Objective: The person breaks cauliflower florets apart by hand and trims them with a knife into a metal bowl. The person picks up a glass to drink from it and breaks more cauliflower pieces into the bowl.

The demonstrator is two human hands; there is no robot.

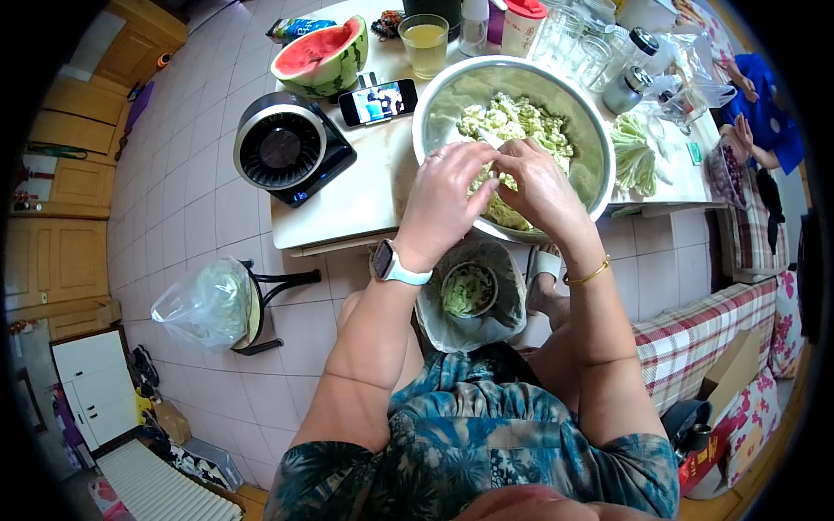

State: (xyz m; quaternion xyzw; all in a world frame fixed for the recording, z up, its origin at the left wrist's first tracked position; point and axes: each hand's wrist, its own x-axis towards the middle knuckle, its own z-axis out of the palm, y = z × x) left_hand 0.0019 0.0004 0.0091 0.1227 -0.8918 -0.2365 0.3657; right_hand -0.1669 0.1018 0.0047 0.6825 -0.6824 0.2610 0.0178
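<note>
Both hands are over the near part of a large metal bowl (601,174) that holds chopped pale green vegetable pieces (547,126). My left hand (443,200), with a watch at its wrist, has its fingertips bent toward the other hand. My right hand (543,187), below a gold bangle, has its fingers bent and close together beside the left fingertips. A small whitish piece (489,137) shows just past the fingers. What either hand grips is too small or hidden to name. Beneath the hands, a lined bin (434,321) holds green scraps (469,291).
Left of the bowl are a phone (378,102), a round black device (282,148) and a cut watermelon (323,56). A glass of yellowish liquid (425,48), jars (625,89) and leafy greens (634,152) surround it. Another person's hands (743,135) show at right. A bagged stool (208,304) stands left.
</note>
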